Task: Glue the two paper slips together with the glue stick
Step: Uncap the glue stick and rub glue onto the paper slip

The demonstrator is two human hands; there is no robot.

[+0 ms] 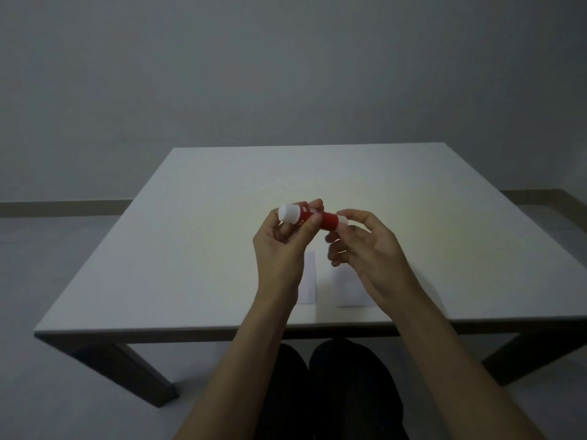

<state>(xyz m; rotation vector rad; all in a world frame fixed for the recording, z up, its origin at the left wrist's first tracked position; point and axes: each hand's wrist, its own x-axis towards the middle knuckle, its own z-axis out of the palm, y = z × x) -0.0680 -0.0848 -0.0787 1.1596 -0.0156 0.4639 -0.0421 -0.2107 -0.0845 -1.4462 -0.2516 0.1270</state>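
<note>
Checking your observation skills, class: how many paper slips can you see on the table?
2. One paper slip lies partly behind the left hand; the other slip lies just right of it, partly behind the right hand.

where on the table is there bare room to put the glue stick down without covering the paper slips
The table is bare left of the left hand to the left edge, across the far half beyond the glue stick, and right of the right hand. Only the near middle is crowded: two paper slips lie partly under the hands.
</note>
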